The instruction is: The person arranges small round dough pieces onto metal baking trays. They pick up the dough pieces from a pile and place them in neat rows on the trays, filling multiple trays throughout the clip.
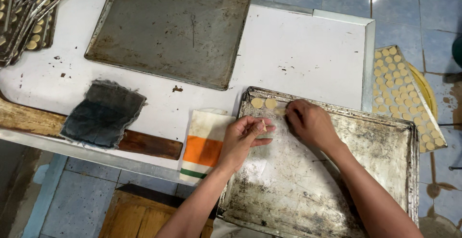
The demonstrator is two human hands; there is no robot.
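A worn metal baking tray lies at the near right of the white table. Two pale round dough discs lie in its far left corner. My right hand rests fingers-down on the tray beside them, covering a third disc that peeks out at its fingertips. My left hand hovers over the tray's left edge, pinching a small stack of dough discs between thumb and fingers.
An empty stained tray lies at the back. A dark cloth rests on a wooden board. A striped towel hangs off the edge. Filled trays are stacked far left; another filled tray sits right, over a yellow basin.
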